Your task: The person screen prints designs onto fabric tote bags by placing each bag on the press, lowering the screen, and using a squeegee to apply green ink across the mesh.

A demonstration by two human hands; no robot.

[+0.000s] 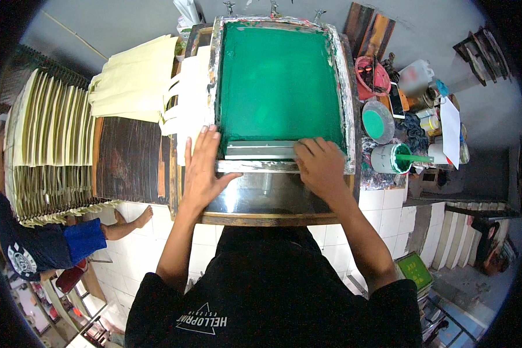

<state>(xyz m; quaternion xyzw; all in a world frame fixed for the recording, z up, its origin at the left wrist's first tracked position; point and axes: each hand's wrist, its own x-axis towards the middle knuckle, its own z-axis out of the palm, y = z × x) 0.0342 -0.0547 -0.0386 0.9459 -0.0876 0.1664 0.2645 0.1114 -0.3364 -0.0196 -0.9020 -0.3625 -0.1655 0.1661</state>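
A screen-printing frame with bright green mesh lies on the table before me. Across its near end rests a grey squeegee. My right hand is closed over the squeegee's right end. My left hand lies at the frame's near left corner, palm down, fingers and thumb spread, gripping nothing. Pale fabric with strap-like handles shows along the frame's left side. What lies beneath the mesh is hidden.
Pale yellow bags are piled at left, beside a rack of similar bags. On the right stand a green ink pot with a stick, a bowl of green ink, a phone and a pink basket. Another person is at lower left.
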